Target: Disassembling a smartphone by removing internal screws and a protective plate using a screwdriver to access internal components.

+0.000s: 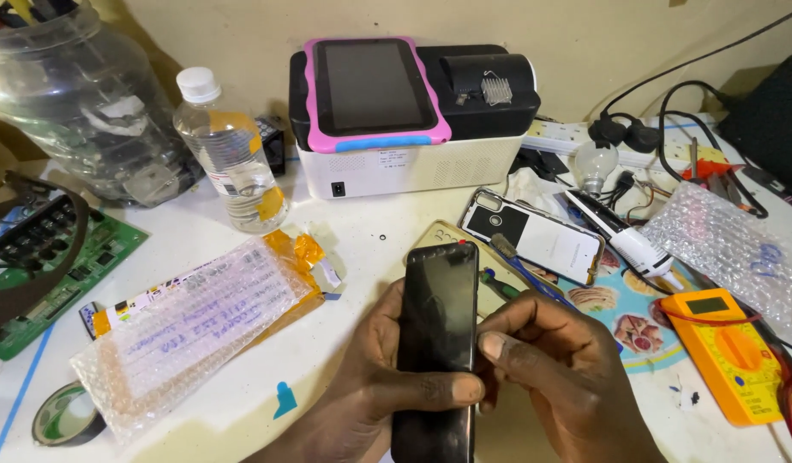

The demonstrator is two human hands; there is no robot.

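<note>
Two hands hold one black phone low in the middle of the view. The phone stands up tall with its dark glass side facing the camera. The left hand wraps round it from behind and from the left. Its thumb lies flat across the glass, near the lower part. The right hand is curled shut beside the phone's right edge. Its thumb tip presses on that edge, close to the left thumb. So the phone sits between both hands, gripped on each side, just above the white surface.

Behind the phone's top, a phone back cover lies flat on the surface. A green screwdriver peeks out just right of the phone.

Left of the hands lies a bubble wrap packet with orange tape. A roll of tape sits near the bottom left corner. A green circuit board is at the far left. A clear plastic bottle with a white cap stands further back. A tablet with a pink case leans on a white and black box. A yellow meter lies at the right, well apart from the hands. A light bulb rests near the box.
</note>
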